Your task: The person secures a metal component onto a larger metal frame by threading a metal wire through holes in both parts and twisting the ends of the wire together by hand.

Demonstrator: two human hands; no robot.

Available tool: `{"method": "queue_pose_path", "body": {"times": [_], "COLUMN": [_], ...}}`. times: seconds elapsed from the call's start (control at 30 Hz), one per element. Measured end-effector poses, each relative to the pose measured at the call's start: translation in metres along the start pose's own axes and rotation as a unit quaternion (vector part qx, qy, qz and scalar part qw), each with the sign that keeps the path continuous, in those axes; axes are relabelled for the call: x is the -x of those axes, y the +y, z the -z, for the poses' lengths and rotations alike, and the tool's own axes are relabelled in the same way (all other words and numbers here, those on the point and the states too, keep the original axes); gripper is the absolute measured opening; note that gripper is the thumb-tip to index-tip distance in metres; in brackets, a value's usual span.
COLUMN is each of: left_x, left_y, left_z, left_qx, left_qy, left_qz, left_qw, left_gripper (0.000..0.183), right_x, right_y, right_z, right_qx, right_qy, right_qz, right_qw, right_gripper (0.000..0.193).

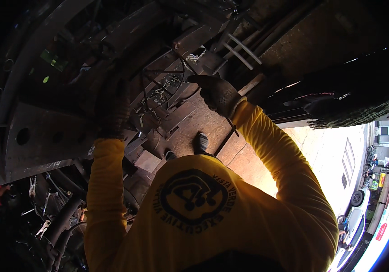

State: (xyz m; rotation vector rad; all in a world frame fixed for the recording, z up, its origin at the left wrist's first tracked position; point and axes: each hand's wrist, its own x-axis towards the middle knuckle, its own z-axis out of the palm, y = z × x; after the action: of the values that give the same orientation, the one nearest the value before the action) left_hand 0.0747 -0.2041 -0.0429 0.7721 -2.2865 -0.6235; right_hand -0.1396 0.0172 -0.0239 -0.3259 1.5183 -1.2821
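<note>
My right hand, in a dark glove, is right of the middle, its fingers curled around a thin dark metal rod. One part of the rod runs up and left from the glove; its lower end shows below the wrist. A thin round metal hoop with bars lies just left of that hand. My left hand, also in a dark glove, is by a large dark steel beam with round holes. Its fingers sink into shadow, so whether they grip anything is hidden.
Steel plates and scrap lie on the brown floor near my feet. A metal frame with parallel bars stands beyond my right hand. A large tyre is at right. Pipes crowd the lower left. Outside, a white car is parked.
</note>
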Motion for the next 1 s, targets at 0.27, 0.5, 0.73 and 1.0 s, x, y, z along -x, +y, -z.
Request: {"method": "queue_pose_path", "body": {"times": [0.27, 0.5, 0.73, 1.0], "left_x": [0.000, -0.004, -0.001, -0.004], "left_y": [0.004, 0.005, -0.002, 0.010], "left_z": [0.001, -0.003, 0.003, 0.004], "left_qx": [-0.014, -0.018, -0.034, -0.091], "left_qy": [-0.010, -0.037, -0.009, -0.003], "left_qz": [-0.007, -0.007, -0.054, -0.023], "left_qw": [1.000, 0.999, 0.998, 0.996], "left_gripper": [0.042, 0.042, 0.031, 0.031], "right_x": [-0.007, -0.012, 0.005, -0.013], "right_y": [0.027, 0.040, 0.021, 0.011], "right_z": [0.000, -0.076, -0.050, -0.020], "right_qx": [0.006, -0.234, 0.035, 0.195], "right_qy": [-0.068, 0.123, 0.004, -0.017], "right_qz": [0.089, 0.063, 0.082, 0.144], "right_qw": [0.994, 0.962, 0.996, 0.970], "right_gripper": [0.038, 0.029, 0.043, 0.045]}}
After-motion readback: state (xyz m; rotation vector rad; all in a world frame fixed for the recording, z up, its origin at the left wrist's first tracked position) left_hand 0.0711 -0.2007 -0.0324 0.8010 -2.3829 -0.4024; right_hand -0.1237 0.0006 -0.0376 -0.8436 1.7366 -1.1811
